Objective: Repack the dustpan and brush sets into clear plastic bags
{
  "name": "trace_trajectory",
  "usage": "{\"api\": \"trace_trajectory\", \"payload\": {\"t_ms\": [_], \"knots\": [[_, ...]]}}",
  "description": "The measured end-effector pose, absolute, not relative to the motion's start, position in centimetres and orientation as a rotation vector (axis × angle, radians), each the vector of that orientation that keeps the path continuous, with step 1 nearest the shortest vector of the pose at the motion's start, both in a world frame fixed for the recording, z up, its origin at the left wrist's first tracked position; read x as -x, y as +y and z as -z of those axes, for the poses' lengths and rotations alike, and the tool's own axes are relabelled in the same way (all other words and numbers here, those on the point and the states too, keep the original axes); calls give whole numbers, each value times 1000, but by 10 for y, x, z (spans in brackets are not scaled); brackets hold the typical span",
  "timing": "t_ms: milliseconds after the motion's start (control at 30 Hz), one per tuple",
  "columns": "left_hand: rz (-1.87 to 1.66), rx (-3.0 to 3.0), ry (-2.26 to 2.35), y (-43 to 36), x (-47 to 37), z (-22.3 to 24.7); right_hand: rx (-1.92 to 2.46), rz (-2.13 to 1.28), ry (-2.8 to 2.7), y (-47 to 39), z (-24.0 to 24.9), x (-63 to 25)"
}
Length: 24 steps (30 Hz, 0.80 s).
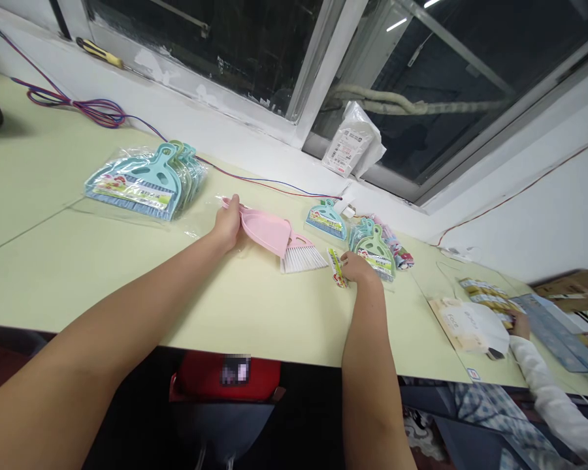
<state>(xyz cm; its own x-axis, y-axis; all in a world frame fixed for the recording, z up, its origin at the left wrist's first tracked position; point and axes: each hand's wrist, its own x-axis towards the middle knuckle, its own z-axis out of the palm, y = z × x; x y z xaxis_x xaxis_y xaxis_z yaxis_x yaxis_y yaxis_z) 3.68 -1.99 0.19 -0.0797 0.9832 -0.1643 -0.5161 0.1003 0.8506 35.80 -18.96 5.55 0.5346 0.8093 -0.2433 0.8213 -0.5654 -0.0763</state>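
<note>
My left hand (228,222) is closed around the handle end of a pink dustpan (267,230), just above the table. Partly behind the pan is a small pink hand brush (301,256) with white bristles, pointing right. Whether my left fingers grip the brush too, I cannot tell. Clear plastic film lies by that hand. My right hand (357,267) pinches a yellow-green printed label card (336,267) near the brush's bristles. Just beyond it stand a wrapped green dustpan set (376,251) and a wrapped blue set (326,220).
A stack of wrapped blue dustpan sets (134,186) lies at the left. Cables (98,112) run along the wall, and a screwdriver (100,53) rests on the sill. At the right, another person's hand (519,324) touches yellow packets (490,299) beside a white package (470,326).
</note>
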Motion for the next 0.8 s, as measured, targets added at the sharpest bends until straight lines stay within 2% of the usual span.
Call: {"api": "trace_trajectory", "payload": {"t_ms": [167,333,467,800], "knots": [[-1390,-661,957,-22,-36,-4,-2737,463,1453,-191,-59,-358],[-1389,-655,966,-26,-36,-7,-2622,339,1489,-190,-63,-349],[-1405,-632,960,-27,-36,-9,-2653,381,1466,-193,-67,-345],[-1407,-632,964,-27,-37,-9,-2578,723,1444,-204,-80,-340]]}}
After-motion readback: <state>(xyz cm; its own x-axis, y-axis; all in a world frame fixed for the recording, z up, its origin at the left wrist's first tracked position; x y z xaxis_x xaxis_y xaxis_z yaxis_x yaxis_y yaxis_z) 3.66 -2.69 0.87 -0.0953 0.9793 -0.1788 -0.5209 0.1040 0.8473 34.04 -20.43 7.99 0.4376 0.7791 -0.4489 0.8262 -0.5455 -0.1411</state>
